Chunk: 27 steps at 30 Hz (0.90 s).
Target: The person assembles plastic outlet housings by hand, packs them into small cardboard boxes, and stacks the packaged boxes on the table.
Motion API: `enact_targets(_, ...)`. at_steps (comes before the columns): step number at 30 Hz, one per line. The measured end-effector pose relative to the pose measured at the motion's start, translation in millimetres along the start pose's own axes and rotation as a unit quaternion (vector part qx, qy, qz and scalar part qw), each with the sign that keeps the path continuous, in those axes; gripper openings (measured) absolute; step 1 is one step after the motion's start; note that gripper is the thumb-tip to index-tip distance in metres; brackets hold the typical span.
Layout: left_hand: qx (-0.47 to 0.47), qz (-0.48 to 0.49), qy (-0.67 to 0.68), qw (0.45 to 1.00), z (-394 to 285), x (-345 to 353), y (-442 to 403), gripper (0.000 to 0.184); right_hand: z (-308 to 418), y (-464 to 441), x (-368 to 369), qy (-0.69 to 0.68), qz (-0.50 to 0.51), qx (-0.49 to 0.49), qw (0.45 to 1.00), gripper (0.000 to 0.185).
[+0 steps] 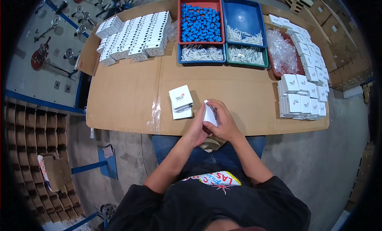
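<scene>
Near the table's front edge, a small white box (pixel 210 115) is held between both hands. My left hand (pixel 197 128) is wrapped round its left side, and my right hand (pixel 226 122) grips it from the right, with the fingers over the top. The inside of the box and anything in it cannot be made out. Just left of my left hand lies a short stack of white boxes (pixel 181 97) with a red and black print on top.
Behind are a red tray (pixel 180 22) of blue parts, a blue tray (pixel 242 14) and more trays of white pieces. White box rows (pixel 139 36) stand back left. At right are a tray of clear bags (pixel 282 52) and stacked printed boxes (pixel 292 103).
</scene>
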<state>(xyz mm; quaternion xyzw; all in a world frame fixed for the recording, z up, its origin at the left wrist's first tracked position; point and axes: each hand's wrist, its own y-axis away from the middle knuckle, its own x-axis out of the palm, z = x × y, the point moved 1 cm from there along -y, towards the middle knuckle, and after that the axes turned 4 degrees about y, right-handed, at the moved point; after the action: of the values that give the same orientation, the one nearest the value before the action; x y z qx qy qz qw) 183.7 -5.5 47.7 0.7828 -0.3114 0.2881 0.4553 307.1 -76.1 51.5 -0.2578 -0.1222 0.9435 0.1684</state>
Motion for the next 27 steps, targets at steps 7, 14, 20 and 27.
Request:
enact_targets(7, 0.007, -0.016, 0.005, 1.000, 6, 2, 3, 0.062, -5, 0, -2, 0.013, 0.037, -0.037, 0.999, 0.071)
enact_targets(14, 0.021, -0.034, 0.024, 0.999, 8, 3, -1, 0.058, -14, 2, 3, 0.029, 0.028, -0.067, 0.997, 0.069)
enact_targets(20, 0.048, -0.029, 0.068, 0.996, 18, -3, -10, 0.047, -28, 10, 11, 0.075, -0.001, -0.110, 0.991, 0.060)
enact_targets(27, 0.041, -0.065, 0.080, 0.994, 15, 10, -2, 0.043, -29, 10, 12, 0.044, -0.012, -0.097, 0.994, 0.052)
